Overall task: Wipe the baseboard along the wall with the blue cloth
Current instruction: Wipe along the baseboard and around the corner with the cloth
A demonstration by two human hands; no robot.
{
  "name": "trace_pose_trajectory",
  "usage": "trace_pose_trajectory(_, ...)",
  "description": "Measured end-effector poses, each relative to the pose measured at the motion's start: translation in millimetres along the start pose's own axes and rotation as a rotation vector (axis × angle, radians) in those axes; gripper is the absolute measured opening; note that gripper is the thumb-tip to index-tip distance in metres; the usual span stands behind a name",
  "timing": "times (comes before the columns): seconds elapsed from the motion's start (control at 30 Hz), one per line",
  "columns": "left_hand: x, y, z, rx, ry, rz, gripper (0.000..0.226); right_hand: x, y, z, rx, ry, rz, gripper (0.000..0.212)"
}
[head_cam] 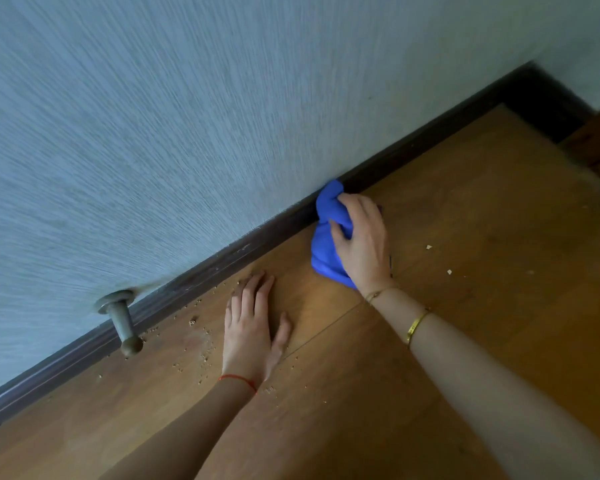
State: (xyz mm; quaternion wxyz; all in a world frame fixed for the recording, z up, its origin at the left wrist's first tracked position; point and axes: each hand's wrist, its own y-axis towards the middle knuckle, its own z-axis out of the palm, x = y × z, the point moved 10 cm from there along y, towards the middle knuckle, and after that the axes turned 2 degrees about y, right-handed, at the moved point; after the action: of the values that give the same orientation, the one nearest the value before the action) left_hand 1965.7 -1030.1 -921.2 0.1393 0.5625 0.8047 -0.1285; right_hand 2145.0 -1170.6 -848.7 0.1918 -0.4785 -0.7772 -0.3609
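A: What is hidden or cut off?
B: Both forearms leave the frame at 5 and 6 o'clock. The lower folds of the blue cloth (pixel 326 244) lie under the right hand (pixel 362 242), and the baseboard (pixel 222 261) behind the cloth is covered. The far corner at 1 o'clock is too dark to read.

A: State of the hands?
B: The right hand's fingers (pixel 340 233) curl into the bunched cloth, grasping it; its upper tip presses the baseboard at about 12 o'clock from the hand. The left hand (pixel 253 327) lies flat, fingers straight and released, palm on the floor (pixel 465 237), at 8 o'clock from the cloth.

A: Materials and shapes?
B: The cloth is soft and crumpled. The baseboard is a dark, narrow moulded strip running from 8 to 1 o'clock beneath a pale, finely streaked wall (pixel 187 116). The floor is brown wood-grain laminate. A grey, peg-shaped door stopper (pixel 122 318) juts out at 9 o'clock. Pale crumbs (pixel 205 355) are scattered beside the left hand.
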Motion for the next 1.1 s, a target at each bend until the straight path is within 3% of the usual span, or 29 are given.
trace_pose_trajectory(0.1, -10.7, 10.2, -9.3, -0.02, -0.044, 0.02, 0.058, -3.1, 3.3, -1.4, 0.044, -0.01, -0.019, 0.036)
trace_pose_trajectory(0.3, -59.4, 55.6, -18.2, 0.017, -0.144, 0.222, 0.058, -51.8, 46.2, -35.2, -0.049, -0.077, 0.216, 0.037)
trace_pose_trajectory(0.37, -67.8, 68.5, -9.9, 0.074, -0.12, 0.244, 0.061, -36.4, 47.5, -29.4, 0.041, -0.086, 0.171, 0.037)
trace_pose_trajectory(0.47, -76.7, 74.3, 3.8, 0.205, -0.07, 0.239, 0.064, -2.0, 31.8, -16.2, 0.323, -0.103, 0.009, 0.039)
trace_pose_trajectory(0.53, -83.1, 73.2, 11.3, 0.281, -0.026, 0.256, 0.065, 3.8, 30.0, -31.2, 0.396, -0.142, -0.026, 0.038)
trace_pose_trajectory(0.77, -111.6, 72.3, 22.2, 0.378, 0.056, 0.259, 0.064, -47.7, 48.5, -105.4, 0.254, -0.199, 0.108, 0.037)
trace_pose_trajectory(0.93, -121.8, 93.7, 33.3, 0.221, 0.064, 0.237, 0.065, -97.2, 84.8, -94.7, 0.123, -0.107, 0.192, 0.035)
trace_pose_trajectory(1.1, -125.5, 109.5, 36.2, 0.105, 0.09, 0.192, 0.065, -109.3, 91.9, -63.1, 0.049, -0.1, 0.122, 0.035)
